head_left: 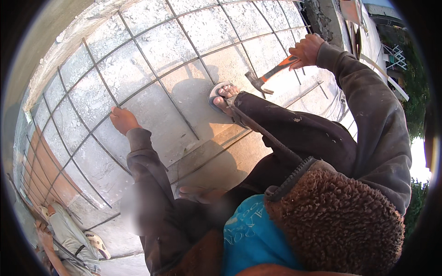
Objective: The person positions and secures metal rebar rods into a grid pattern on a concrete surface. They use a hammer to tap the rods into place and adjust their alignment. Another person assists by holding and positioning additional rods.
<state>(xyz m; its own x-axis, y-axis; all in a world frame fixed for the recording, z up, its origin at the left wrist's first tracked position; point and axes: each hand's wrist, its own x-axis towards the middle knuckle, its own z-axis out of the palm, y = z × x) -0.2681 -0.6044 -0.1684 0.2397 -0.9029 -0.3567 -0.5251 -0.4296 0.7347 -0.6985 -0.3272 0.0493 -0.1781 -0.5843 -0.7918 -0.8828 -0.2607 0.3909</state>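
Observation:
My right hand [306, 51] is closed around the orange and black handle of a claw hammer [277, 69]. The hammer's steel head points down and left, just above my sandalled foot [224, 95]. On the left, my left hand [124, 121] is closed at a crossing in a rebar grid [158, 79], with thumb and fingers against the steel bar. The grid's dark rods run over the rough concrete, and several loose rod ends stop short of my feet.
Pale, crumbly concrete [202, 30] lies under the grid, with a raised wall edge [43, 69] along the left. At lower left another person's hand [43, 233] and sandal [97, 244] show. A concrete post [322, 23] stands at the upper right.

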